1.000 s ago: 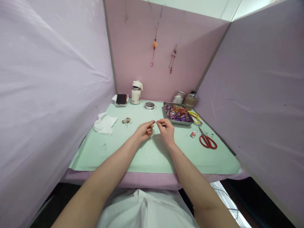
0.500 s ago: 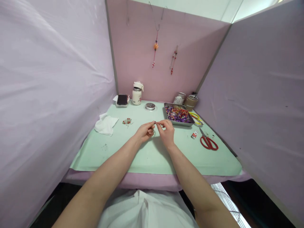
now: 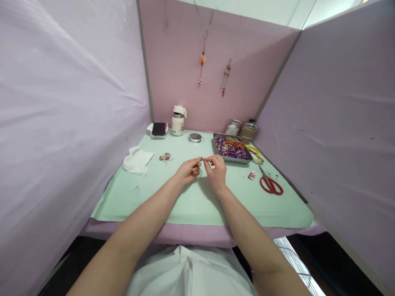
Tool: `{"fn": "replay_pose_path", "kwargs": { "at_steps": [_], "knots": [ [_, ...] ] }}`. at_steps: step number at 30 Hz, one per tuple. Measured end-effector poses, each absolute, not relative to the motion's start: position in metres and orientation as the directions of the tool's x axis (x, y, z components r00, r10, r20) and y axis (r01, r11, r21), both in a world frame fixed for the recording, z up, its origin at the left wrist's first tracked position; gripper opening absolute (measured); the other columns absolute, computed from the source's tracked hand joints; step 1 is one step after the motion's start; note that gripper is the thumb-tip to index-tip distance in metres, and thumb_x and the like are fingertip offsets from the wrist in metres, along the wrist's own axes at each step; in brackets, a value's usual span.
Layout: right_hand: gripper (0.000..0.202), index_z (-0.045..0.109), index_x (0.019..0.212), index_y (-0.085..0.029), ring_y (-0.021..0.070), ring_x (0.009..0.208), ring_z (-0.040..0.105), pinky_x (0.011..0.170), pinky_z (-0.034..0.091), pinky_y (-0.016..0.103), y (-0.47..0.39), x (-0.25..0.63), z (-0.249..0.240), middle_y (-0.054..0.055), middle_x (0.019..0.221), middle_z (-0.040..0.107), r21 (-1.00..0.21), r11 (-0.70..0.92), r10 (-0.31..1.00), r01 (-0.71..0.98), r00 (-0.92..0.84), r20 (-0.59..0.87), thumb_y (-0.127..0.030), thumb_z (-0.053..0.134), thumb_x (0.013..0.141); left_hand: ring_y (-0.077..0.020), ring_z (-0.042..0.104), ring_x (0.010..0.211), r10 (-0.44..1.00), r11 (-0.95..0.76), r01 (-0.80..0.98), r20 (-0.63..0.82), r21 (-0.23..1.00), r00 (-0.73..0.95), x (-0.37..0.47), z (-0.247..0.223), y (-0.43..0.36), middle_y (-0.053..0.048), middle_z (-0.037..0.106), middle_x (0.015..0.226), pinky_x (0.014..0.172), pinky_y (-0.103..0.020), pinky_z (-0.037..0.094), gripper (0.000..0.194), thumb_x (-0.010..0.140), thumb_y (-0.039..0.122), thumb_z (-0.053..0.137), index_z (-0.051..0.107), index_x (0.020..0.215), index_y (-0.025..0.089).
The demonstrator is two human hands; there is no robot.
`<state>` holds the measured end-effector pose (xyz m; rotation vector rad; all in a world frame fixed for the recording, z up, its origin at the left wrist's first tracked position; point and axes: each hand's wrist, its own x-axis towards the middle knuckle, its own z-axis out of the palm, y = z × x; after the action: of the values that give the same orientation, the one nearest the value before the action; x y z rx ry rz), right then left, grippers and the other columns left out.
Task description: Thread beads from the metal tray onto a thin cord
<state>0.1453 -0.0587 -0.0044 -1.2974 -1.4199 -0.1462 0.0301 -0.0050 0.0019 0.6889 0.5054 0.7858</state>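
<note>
Above the middle of the table my left hand (image 3: pixel 189 170) and my right hand (image 3: pixel 216 172) meet at the fingertips. A tiny dark bead (image 3: pixel 201 158) shows between them, pinched by the thumb and forefinger of my left hand. My right thumb and forefinger are pressed together right beside it; what they pinch is too small to make out. A thin greenish cord (image 3: pixel 200 172) hangs below my left fingers. Nearest to my right hand is a metal tray (image 3: pixel 237 160) heaped with purple beads and tangled red and yellow cords.
Red-handled scissors (image 3: pixel 271 186) and a small red-and-white packet (image 3: pixel 252 174) lie at right. A white cloth (image 3: pixel 138 161), a small beaded piece (image 3: pixel 165 157), a wire spool (image 3: pixel 195 138), a bottle (image 3: pixel 178 123) and jars (image 3: pixel 248 132) stand or lie around. Beaded strings (image 3: pixel 202 59) hang behind.
</note>
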Motion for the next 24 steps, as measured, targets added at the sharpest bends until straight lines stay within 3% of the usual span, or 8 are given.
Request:
{"fn": "replay_pose_path", "kwargs": {
  "at_steps": [6, 15, 20, 24],
  "knots": [
    [0.011, 0.06, 0.076, -0.02, 0.016, 0.075, 0.051, 0.069, 0.041, 0.03, -0.0574, 0.1468, -0.007, 0.002, 0.075, 0.059, -0.5, 0.401, 0.567, 0.768, 0.221, 0.794, -0.024, 0.055, 0.085, 0.0019, 0.029, 0.037, 0.796, 0.467, -0.46, -0.133, 0.755, 0.591, 0.0305, -0.0005, -0.0041, 0.005, 0.05, 0.055, 0.035, -0.013, 0.021, 0.029, 0.063, 0.028, 0.078, 0.055, 0.071, 0.012],
    [0.016, 0.058, 0.072, -0.02, 0.0157, 0.072, 0.048, 0.068, 0.039, 0.03, -0.0581, 0.1473, -0.0058, 0.002, 0.071, 0.057, -0.535, 0.363, 0.609, 0.763, 0.241, 0.756, -0.026, 0.053, 0.085, 0.0027, 0.027, 0.039, 0.826, 0.377, -0.442, -0.078, 0.814, 0.559, 0.0323, -0.0016, -0.009, 0.004, 0.05, 0.058, 0.038, -0.015, 0.018, 0.033, 0.061, 0.034, 0.079, 0.057, 0.069, 0.011],
    [0.016, 0.061, 0.072, -0.019, 0.0149, 0.07, 0.051, 0.067, 0.042, 0.029, -0.0586, 0.1478, -0.0058, 0.002, 0.072, 0.059, -0.676, 0.382, 0.654, 0.63, 0.333, 0.68, -0.03, 0.056, 0.082, 0.0015, 0.024, 0.039, 0.877, 0.248, -0.424, -0.016, 0.871, 0.48, 0.0357, -0.0013, -0.0117, 0.002, 0.054, 0.058, 0.039, -0.018, 0.017, 0.033, 0.061, 0.038, 0.077, 0.061, 0.072, 0.011],
    [0.018, 0.064, 0.073, -0.018, 0.015, 0.073, 0.056, 0.068, 0.044, 0.028, -0.0585, 0.1482, -0.0048, 0.002, 0.076, 0.062, -0.835, 0.391, 0.714, 0.388, 0.444, 0.541, -0.035, 0.06, 0.078, -0.0021, 0.035, 0.045, 0.929, 0.067, -0.353, 0.071, 0.933, 0.364, 0.0381, 0.0003, -0.013, 0.001, 0.058, 0.062, 0.045, -0.019, 0.027, 0.033, 0.06, 0.037, 0.077, 0.067, 0.079, 0.013]
  ]
}}
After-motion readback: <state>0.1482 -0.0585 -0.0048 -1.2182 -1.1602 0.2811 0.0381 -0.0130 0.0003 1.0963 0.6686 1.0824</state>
